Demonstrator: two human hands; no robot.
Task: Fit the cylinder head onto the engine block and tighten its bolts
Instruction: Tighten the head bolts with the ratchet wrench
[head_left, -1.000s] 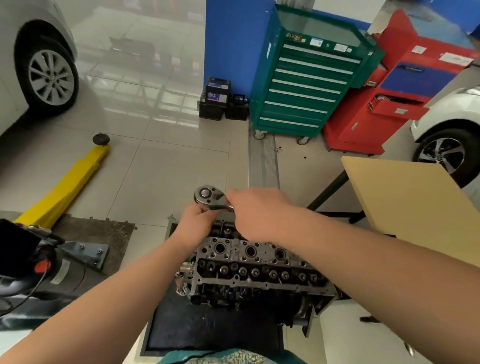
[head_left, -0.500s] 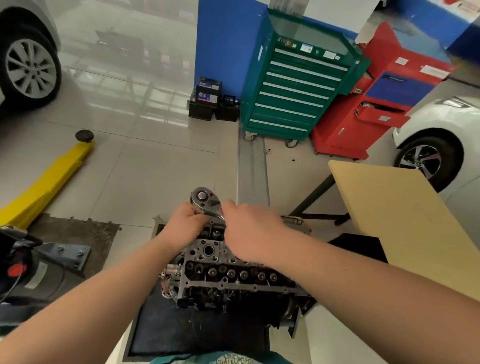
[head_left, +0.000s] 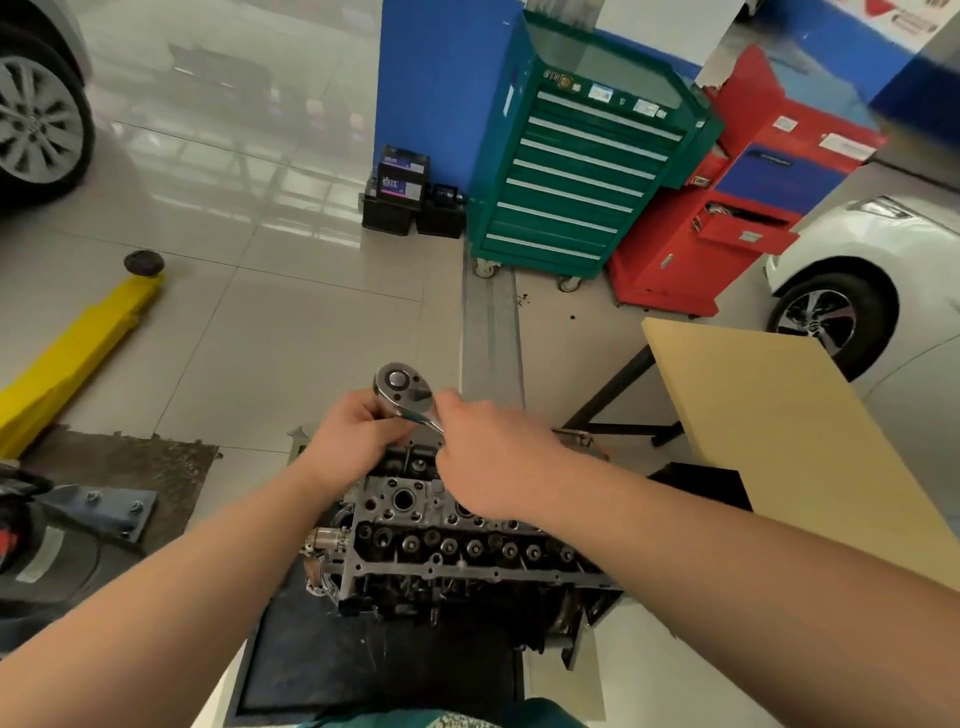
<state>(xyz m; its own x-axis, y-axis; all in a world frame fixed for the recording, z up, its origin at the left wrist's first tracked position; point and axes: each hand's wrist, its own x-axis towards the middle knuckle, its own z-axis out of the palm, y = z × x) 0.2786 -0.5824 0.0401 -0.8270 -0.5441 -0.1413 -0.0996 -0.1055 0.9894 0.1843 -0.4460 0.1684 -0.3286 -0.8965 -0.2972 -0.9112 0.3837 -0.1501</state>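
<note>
- The left hand (head_left: 353, 441) sits over the far left end of the engine. Its fingers curl up under the round chrome head of a steel ratchet wrench (head_left: 404, 391) and steady it from below.
- Whatever socket or extension drops from the ratchet head to the bolt is hidden behind the left hand, so which bolt it is seated on cannot be told.
- The ratchet wrench lies roughly level. Its head is on the far left and its handle runs toward the near right, where it disappears into the right hand (head_left: 493, 462).
- The right hand wraps the handle in a closed grip, knuckles up, and hovers above the far edge of the cylinder head.
- The grey cast-metal cylinder head with its rows of round bores (head_left: 441, 530) already rests on the dark engine block (head_left: 467, 597). Its long axis runs left to right in front of the person, and it lies just below and nearer than both hands.
- Engine block and head stand on a black rubber floor mat (head_left: 322, 670), toward its far right corner.
- Judgement: this is the bolt-tightening stage. The next stroke likely turns on sweeping the handle about the head, which acts as the pivot. The right hand does the pulling and the left hand keeps the head pressed straight down.
</note>
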